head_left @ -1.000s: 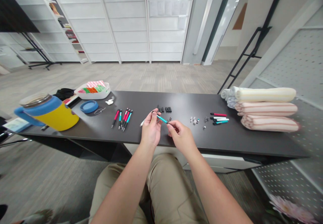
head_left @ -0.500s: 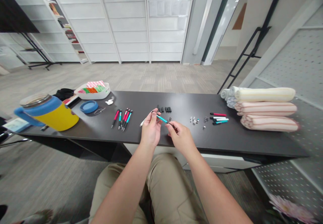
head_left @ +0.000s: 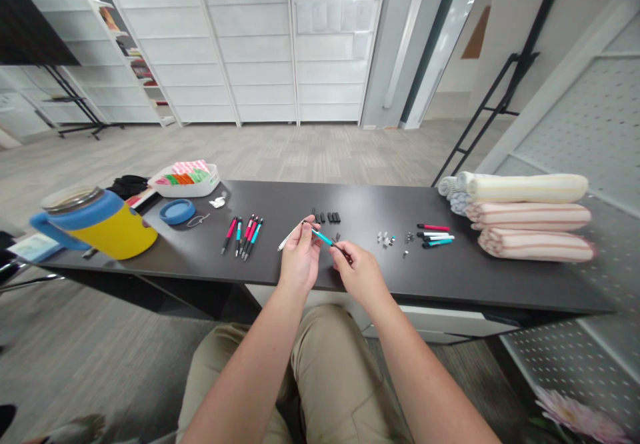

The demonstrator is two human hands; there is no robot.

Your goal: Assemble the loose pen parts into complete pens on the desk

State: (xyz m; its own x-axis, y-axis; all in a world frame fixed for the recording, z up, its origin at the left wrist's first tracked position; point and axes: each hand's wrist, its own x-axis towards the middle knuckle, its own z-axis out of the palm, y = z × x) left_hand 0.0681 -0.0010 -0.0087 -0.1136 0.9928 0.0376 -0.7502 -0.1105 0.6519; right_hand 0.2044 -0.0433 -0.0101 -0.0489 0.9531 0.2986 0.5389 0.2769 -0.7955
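Over the near edge of a black table (head_left: 450, 277), both hands hold a teal pen (head_left: 323, 237). My left hand (head_left: 299, 257) pinches its upper end between thumb and fingers. My right hand (head_left: 361, 272) grips the lower, dark tip end with closed fingers. A thin white refill (head_left: 287, 239) lies on the table just left of my left hand. Several finished pink and teal pens (head_left: 244, 234) lie in a row further left. Small black grip pieces (head_left: 326, 217) sit behind the hands.
Small pen parts (head_left: 391, 239) and three loose pen barrels (head_left: 436, 235) lie to the right, beside stacked rolled towels (head_left: 530, 216). At the left stand a yellow and blue jug (head_left: 97, 223), a blue lid (head_left: 177, 211) and a white tray (head_left: 186, 178).
My hands have barely moved; the right hand's fingers have shifted slightly along the pen's tip end. The view has tilted a little.
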